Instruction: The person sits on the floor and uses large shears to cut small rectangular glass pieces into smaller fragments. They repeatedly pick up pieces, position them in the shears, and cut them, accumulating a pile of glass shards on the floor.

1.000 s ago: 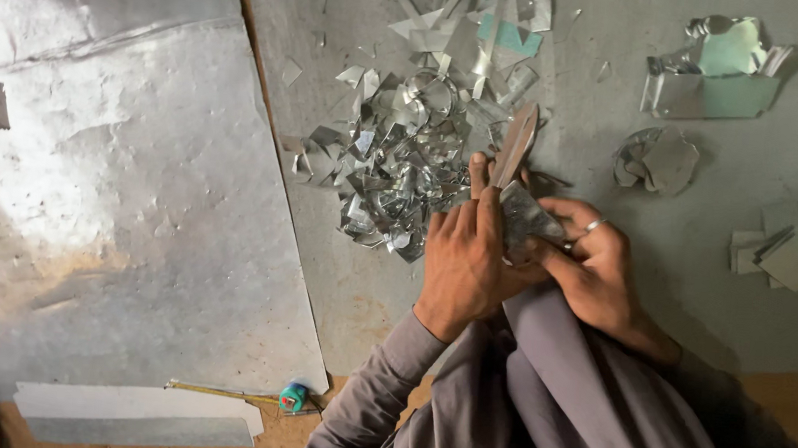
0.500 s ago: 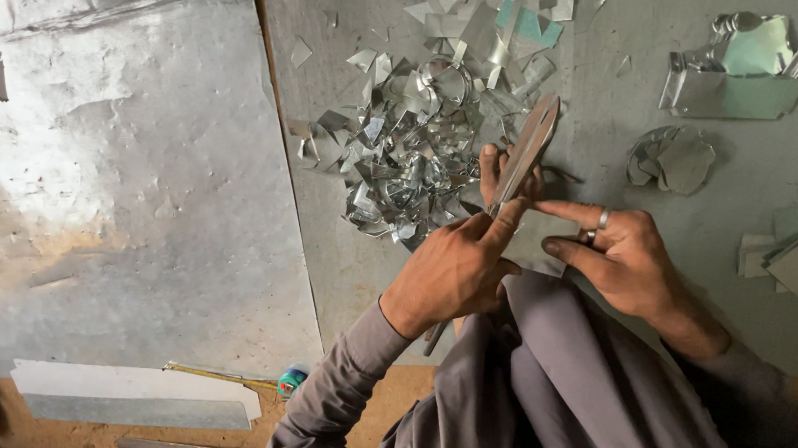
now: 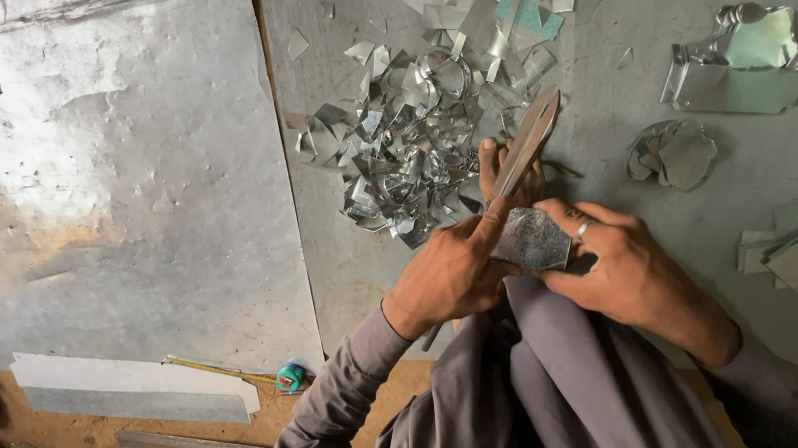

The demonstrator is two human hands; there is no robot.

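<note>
**Head view: sheet-metal piece at the shear blades**

Head camera, looking down: the left hand (image 3: 452,274) is closed around the handles of the long grey metal shears (image 3: 526,144), blades pointing away from the body. The right hand (image 3: 625,268) pinches the small flat grey sheet-metal piece (image 3: 531,239) between thumb and fingers. This piece lies between both hands, touching the blades near their base.

Hazard, as judged: fingers sit close to sharp edges; a slip could cut them. Offcuts may join the heap of shiny metal scraps (image 3: 404,150) on the grey floor (image 3: 602,126).
</note>
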